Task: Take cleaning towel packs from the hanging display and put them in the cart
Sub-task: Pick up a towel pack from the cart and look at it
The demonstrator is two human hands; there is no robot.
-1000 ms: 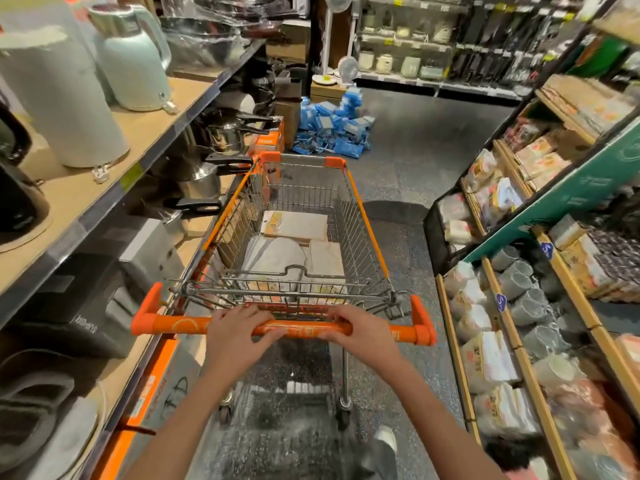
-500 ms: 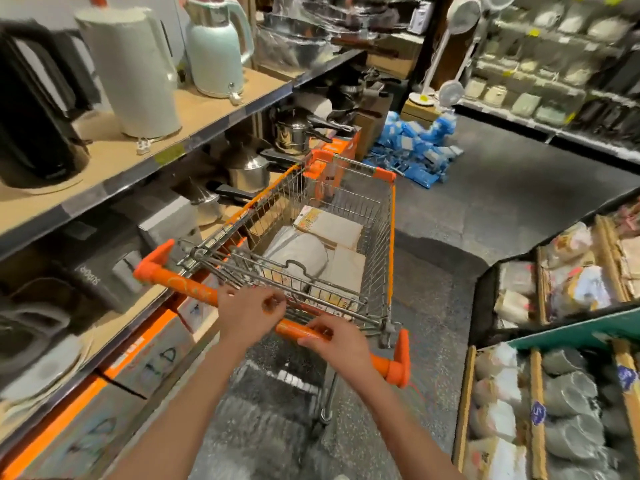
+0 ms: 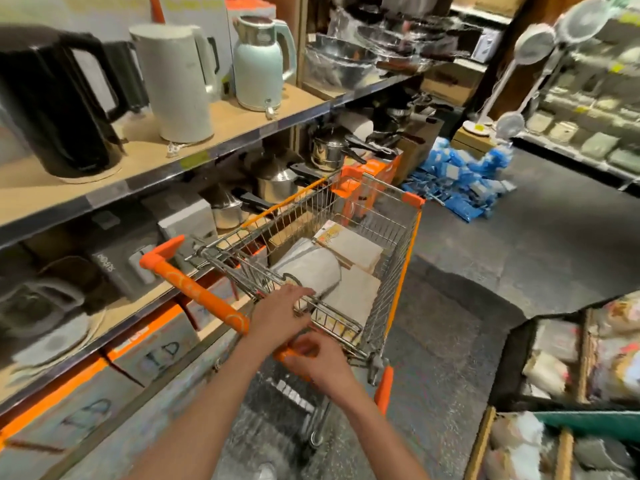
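Grey towel packs (image 3: 311,271) already lie in cart (image 3: 398,237); hanging display not in view. Our left hand (image 3: 277,320) and right hand (image 3: 318,362) both clench orange handle (image 3: 197,292) (close together). We steer slowly, clear of kettle shelf (image 3: 156,171), toward display.
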